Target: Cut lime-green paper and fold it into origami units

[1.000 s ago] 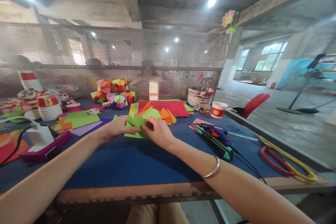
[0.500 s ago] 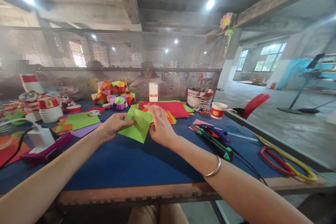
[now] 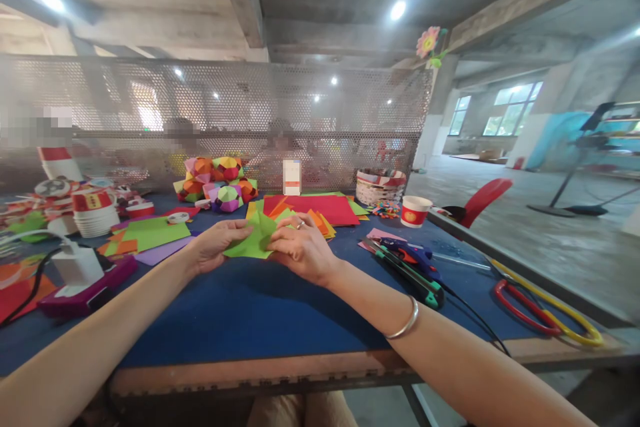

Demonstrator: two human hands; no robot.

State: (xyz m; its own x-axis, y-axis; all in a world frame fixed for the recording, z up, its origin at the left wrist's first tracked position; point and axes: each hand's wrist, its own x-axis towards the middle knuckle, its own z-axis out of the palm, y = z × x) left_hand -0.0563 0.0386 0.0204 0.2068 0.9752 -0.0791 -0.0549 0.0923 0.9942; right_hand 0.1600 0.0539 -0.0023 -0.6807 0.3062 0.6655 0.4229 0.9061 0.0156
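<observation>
The left hand point(image 3: 217, 245) pinches the left edge of a green paper sheet point(image 3: 253, 240) between thumb and curled fingers. The right hand point(image 3: 305, 248) grips the right side of the same sheet, its fingers bent. The sheet is creased and is positioned above the blue table point(image 3: 240, 313), in front of the red paper point(image 3: 315, 208). Paper balls point(image 3: 220, 181) are located beyond the left hand. A cutter point(image 3: 410, 273) lies to the right of the right hand, with scissors point(image 3: 545, 307) farther right. A paper cup point(image 3: 415, 211) stands upright behind the cutter.
</observation>
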